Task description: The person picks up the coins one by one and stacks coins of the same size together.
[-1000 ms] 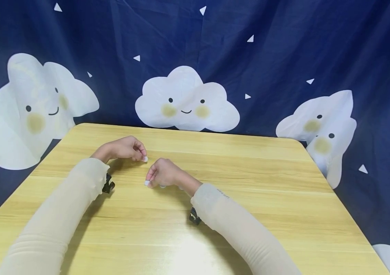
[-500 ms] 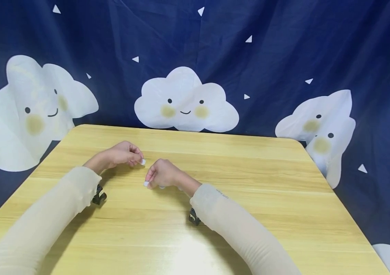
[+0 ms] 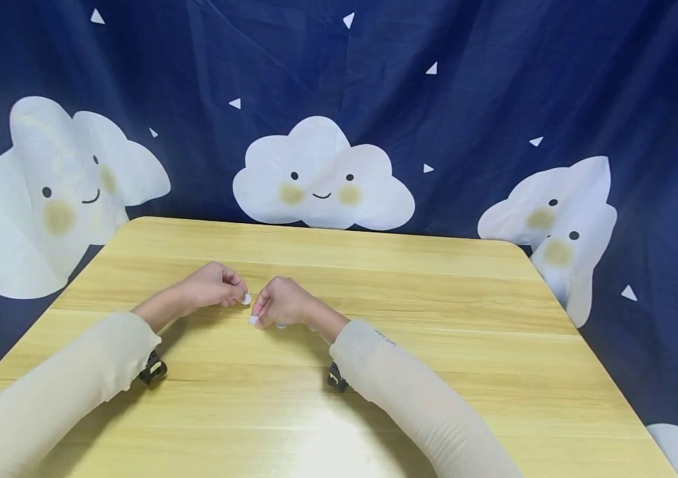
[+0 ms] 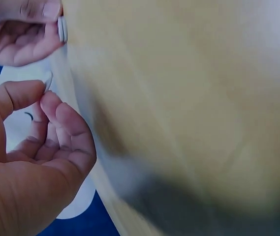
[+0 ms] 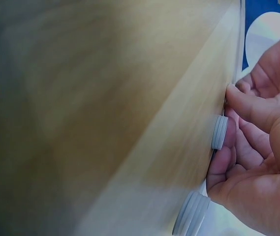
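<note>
My left hand (image 3: 212, 287) pinches a small white coin-like disc (image 3: 247, 299) between thumb and fingertips, slightly above the table. In the left wrist view, this disc (image 4: 47, 81) shows nearly edge-on. Close to its right, my right hand (image 3: 282, 302) hangs low with bent fingers, its thumb and fingertips at another white disc (image 3: 254, 320). The left wrist view shows that piece as a short stack (image 4: 62, 29) under the right thumb. Beneath the right hand stand more low stacks, one pale stack (image 5: 219, 132) by the fingers and another stack (image 5: 191, 214) nearer the wrist.
Both hands work over a light wooden table (image 3: 434, 318) with rounded far corners. A dark blue curtain (image 3: 470, 106) with white smiling clouds hangs behind it. Black camera mounts (image 3: 153, 368) sit under the sleeved wrists, close above the tabletop.
My left hand has come nearer to me, down toward the right hand's level, with the disc in its pinch. Its forearm has swung left. The right hand stays almost still.
</note>
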### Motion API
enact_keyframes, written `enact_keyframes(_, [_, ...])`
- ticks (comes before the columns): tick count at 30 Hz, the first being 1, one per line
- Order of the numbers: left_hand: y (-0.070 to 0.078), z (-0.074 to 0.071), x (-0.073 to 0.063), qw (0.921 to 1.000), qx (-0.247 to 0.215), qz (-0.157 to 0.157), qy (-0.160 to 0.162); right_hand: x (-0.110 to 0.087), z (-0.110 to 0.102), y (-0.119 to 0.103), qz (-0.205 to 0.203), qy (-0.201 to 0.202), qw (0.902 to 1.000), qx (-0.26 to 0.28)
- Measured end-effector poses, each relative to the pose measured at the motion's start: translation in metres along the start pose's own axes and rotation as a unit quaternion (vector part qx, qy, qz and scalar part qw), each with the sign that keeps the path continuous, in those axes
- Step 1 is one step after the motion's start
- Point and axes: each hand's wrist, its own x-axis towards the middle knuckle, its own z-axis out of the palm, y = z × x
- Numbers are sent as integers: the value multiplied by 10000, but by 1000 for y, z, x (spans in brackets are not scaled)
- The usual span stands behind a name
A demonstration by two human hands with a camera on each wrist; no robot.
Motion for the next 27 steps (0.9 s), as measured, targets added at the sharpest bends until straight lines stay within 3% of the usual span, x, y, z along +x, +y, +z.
enact_keyframes(16, [1, 14, -30, 9996, -182, -219, 11, -1, -1, -1, 131, 54, 9998, 104])
enact_keyframes(27, [5, 29, -38, 9982, -432, -353, 219, 0, 0, -1, 59, 41, 10000, 39])
